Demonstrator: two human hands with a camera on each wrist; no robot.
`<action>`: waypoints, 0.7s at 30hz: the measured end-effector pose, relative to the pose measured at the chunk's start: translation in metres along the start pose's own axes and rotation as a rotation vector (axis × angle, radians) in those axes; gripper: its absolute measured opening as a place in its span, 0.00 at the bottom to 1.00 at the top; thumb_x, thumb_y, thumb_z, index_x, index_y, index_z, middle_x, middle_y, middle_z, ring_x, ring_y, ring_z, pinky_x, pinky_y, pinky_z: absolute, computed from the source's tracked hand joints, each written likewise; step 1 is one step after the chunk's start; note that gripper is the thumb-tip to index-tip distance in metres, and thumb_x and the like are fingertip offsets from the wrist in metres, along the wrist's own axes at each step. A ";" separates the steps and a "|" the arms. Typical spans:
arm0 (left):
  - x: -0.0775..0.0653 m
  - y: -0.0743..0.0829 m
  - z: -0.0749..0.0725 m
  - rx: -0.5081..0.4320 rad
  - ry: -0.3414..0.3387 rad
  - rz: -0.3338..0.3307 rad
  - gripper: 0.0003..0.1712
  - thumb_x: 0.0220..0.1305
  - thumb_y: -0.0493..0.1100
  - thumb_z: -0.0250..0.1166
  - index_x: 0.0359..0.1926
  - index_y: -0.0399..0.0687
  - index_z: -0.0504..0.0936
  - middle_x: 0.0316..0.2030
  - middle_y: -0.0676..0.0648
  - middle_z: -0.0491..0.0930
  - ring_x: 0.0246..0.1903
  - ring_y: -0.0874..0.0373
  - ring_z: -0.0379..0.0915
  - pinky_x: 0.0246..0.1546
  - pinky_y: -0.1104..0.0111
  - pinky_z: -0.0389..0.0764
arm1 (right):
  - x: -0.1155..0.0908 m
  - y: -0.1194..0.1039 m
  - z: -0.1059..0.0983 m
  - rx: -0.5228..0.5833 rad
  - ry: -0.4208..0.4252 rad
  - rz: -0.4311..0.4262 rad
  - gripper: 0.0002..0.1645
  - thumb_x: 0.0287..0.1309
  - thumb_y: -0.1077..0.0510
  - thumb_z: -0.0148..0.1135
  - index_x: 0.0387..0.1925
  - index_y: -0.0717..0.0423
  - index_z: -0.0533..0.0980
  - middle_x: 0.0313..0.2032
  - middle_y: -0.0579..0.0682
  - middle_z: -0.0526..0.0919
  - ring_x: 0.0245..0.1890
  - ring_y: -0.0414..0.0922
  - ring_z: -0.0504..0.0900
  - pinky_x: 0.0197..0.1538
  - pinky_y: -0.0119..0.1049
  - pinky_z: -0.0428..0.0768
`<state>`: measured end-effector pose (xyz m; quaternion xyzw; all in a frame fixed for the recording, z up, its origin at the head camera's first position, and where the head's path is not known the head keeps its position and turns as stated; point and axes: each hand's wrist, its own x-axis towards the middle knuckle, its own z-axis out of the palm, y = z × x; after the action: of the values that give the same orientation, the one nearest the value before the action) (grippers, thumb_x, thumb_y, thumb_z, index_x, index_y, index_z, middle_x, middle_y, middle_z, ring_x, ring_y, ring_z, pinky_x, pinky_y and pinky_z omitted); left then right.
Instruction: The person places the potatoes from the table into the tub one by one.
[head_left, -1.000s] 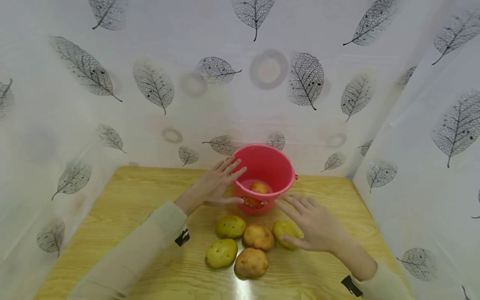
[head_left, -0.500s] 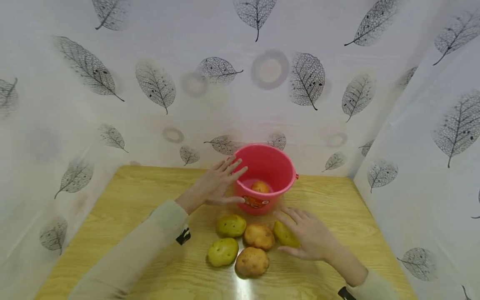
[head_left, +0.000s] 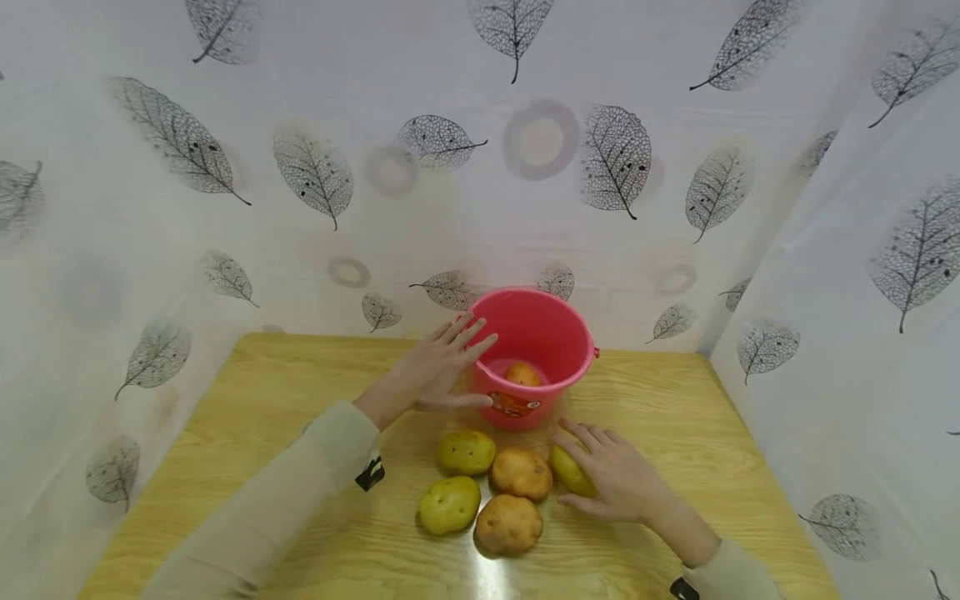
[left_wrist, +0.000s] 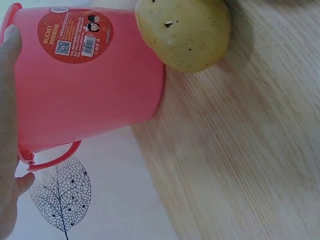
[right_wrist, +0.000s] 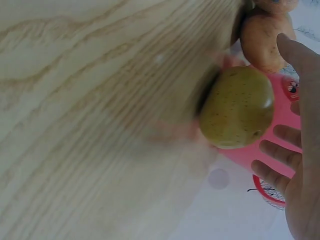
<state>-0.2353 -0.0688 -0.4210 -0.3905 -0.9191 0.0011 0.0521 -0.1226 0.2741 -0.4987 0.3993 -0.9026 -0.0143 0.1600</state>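
Note:
A pink bucket (head_left: 525, 333) stands upright on the wooden table, with a brown potato (head_left: 522, 374) at its bottom. At the bucket's left rim my left hand (head_left: 431, 367) has its fingers spread, thumb in front of the wall. My right hand (head_left: 618, 475) reaches over a yellow-green potato (right_wrist: 237, 107), partly covering it in the head view. In the right wrist view its fingers are extended beside that potato with a gap showing. Left of it lie two brown potatoes, the nearer one (head_left: 508, 525) and the farther one (head_left: 521, 473), and two yellow-green potatoes (head_left: 466, 452).
The wooden table (head_left: 300, 375) runs back to a white sheet (head_left: 450, 233) printed with leaves, which also hangs at both sides. A red handle (left_wrist: 57, 160) hangs down the bucket's side in the left wrist view.
My right hand has moved down and slightly left, from beside the bucket's front to over the right-hand yellow-green potato. The left hand stays at the bucket's rim.

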 end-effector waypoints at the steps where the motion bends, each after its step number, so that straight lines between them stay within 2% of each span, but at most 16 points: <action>1: 0.000 0.000 0.000 0.001 0.002 0.002 0.58 0.68 0.80 0.51 0.85 0.51 0.52 0.85 0.38 0.50 0.86 0.39 0.40 0.85 0.46 0.53 | -0.001 0.000 0.002 -0.003 0.000 0.001 0.58 0.50 0.26 0.74 0.75 0.52 0.70 0.71 0.58 0.77 0.60 0.55 0.84 0.56 0.52 0.88; 6: 0.000 0.000 0.000 0.011 0.002 0.011 0.58 0.68 0.81 0.50 0.85 0.50 0.51 0.85 0.38 0.50 0.86 0.38 0.41 0.85 0.45 0.55 | -0.004 0.001 0.012 -0.013 -0.026 0.012 0.56 0.53 0.26 0.72 0.74 0.54 0.72 0.69 0.59 0.79 0.59 0.56 0.84 0.56 0.52 0.88; 14: 0.000 -0.002 0.000 -0.003 0.012 0.006 0.58 0.68 0.80 0.51 0.85 0.51 0.52 0.85 0.38 0.50 0.86 0.39 0.40 0.85 0.46 0.54 | -0.004 0.000 0.020 0.035 -0.069 0.026 0.56 0.53 0.29 0.74 0.75 0.55 0.70 0.71 0.60 0.77 0.62 0.58 0.83 0.59 0.53 0.87; 21: 0.000 -0.002 0.001 -0.002 -0.005 0.006 0.59 0.68 0.81 0.51 0.85 0.51 0.51 0.85 0.38 0.50 0.86 0.39 0.38 0.85 0.47 0.54 | -0.006 0.000 0.025 0.034 -0.039 0.009 0.55 0.51 0.32 0.76 0.74 0.55 0.71 0.69 0.60 0.79 0.60 0.57 0.83 0.56 0.52 0.88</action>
<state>-0.2367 -0.0704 -0.4218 -0.3935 -0.9180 0.0013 0.0493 -0.1264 0.2759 -0.5240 0.3974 -0.9076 -0.0059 0.1355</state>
